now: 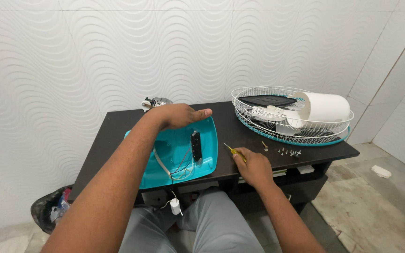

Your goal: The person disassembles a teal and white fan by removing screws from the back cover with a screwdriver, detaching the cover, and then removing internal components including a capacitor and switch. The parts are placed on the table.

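Right hand [254, 167] grips a yellow screwdriver [231, 150], tip pointing toward upper left; left hand [181, 115] hovers, seemingly loosely spread, over the teal base [207, 136].

A turquoise fan base [179, 154] lies on a dark brown table [240, 133] beside a white wire grille [277, 96], against a white wavy-patterned wall [118, 51].

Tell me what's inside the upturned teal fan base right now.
Inside the teal base: a black switch block, a white cable and thin coloured wires. The left hand hovers over its far edge, hiding whatever lies beneath.
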